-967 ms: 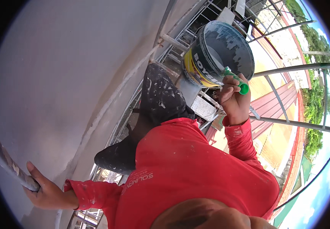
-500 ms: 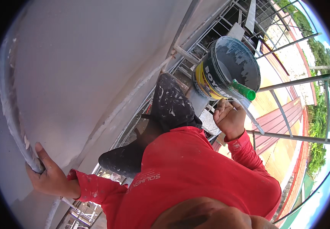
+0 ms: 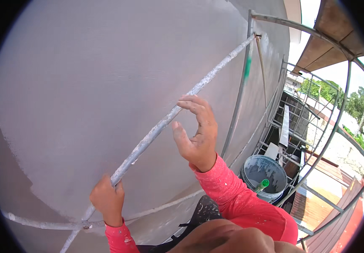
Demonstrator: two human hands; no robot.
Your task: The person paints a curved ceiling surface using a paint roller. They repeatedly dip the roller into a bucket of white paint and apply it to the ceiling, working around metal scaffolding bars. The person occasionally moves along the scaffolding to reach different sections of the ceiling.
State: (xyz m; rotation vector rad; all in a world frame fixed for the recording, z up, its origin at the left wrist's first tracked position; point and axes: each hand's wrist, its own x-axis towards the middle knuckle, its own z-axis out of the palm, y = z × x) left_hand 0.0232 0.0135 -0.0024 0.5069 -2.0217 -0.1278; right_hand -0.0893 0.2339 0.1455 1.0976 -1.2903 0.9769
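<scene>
My left hand (image 3: pixel 108 198) is wrapped round a paint-spattered metal scaffold brace (image 3: pixel 148 138), low on its slanting length. Higher up, my right hand (image 3: pixel 199 130) has its fingers apart and curved, the fingertips at the edge of the same brace and the thumb away from it; nothing sits in its palm. Behind the brace stands a grey painted wall (image 3: pixel 85 80) with a darker patch along its left side. Down to my right is a paint bucket (image 3: pixel 257 165), its inside streaked with grey, and a green handle end (image 3: pixel 264 184) sticks out over it.
A second brace (image 3: pixel 42 223) crosses the first at lower left. An upright scaffold post (image 3: pixel 241 90) rises beyond my right hand, and curved frame tubes (image 3: pixel 345 105) run along the right. Wooden planks (image 3: pixel 331 33) hang overhead. Corrugated roofing (image 3: pixel 338 219) lies far below.
My view has swung up toward the wall. My right hand has come from beside the bucket up to the brace, fingers spreading. My left hand still grips a scaffold tube.
</scene>
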